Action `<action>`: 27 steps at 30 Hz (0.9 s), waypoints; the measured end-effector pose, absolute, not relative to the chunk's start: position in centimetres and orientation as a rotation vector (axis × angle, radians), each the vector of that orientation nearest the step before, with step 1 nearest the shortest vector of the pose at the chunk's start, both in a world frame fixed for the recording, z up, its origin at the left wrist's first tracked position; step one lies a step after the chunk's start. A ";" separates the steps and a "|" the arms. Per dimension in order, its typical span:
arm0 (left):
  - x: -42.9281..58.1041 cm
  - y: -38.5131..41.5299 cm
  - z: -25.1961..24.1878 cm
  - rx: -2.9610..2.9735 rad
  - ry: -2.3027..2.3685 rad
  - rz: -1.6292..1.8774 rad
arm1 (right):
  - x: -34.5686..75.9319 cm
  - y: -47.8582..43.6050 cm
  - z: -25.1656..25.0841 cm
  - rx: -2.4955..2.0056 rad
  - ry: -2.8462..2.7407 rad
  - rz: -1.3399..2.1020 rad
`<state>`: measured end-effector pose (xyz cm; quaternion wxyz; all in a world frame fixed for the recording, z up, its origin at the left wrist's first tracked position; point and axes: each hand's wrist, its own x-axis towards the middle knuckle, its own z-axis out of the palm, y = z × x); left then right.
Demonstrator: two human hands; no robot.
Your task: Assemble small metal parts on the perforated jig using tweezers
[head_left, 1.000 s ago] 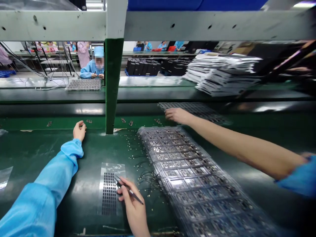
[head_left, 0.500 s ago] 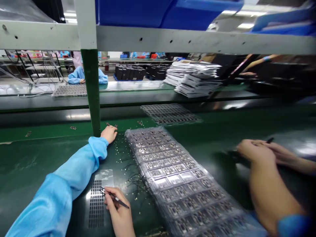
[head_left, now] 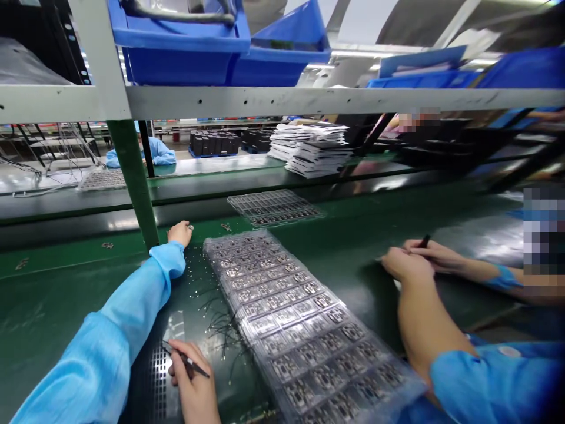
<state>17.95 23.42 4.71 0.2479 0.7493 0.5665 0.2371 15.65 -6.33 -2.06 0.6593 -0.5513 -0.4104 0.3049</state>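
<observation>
My left hand (head_left: 179, 234), in a blue sleeve, reaches to the far side of the green work surface. Its fingers are closed on a small metallic part (head_left: 190, 227). Near the front, my right hand (head_left: 194, 377) grips dark tweezers (head_left: 190, 361), their tips over a clear sheet with rows of small black pieces (head_left: 159, 377). To the right of both hands lies a stack of clear plastic trays (head_left: 282, 294) filled with small circuit boards. Thin black wires with bright ends (head_left: 220, 330) are scattered between my right hand and the trays.
A green post (head_left: 132, 182) rises beside my left wrist. Another clear tray (head_left: 276, 207) lies beyond the stack. At the right, another person's hands (head_left: 408, 262) hold a dark tool. Small part piles (head_left: 107, 245) dot the far strip. Blue bins (head_left: 180, 59) sit on the shelf overhead.
The view has shifted, so most things appear further left. My left hand now has a small metallic part at its fingertips. My right hand still holds the tweezers over the sheet.
</observation>
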 end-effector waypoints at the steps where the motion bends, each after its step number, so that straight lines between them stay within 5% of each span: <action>1: 17.7 22.6 5.2 1.998 1.485 0.693 | 15.7 -6.4 -2.0 -1.214 -0.951 0.818; 5: 14.7 17.4 6.5 1.847 1.227 0.801 | 16.0 -6.8 -2.1 -1.114 -0.957 1.097; 15: 2.1 2.7 1.9 1.600 1.045 0.587 | 15.8 -6.5 -1.0 -1.180 -0.917 0.874; 27: 1.7 0.1 1.2 1.769 1.018 0.511 | 15.5 -5.8 -1.1 -1.211 -0.896 0.962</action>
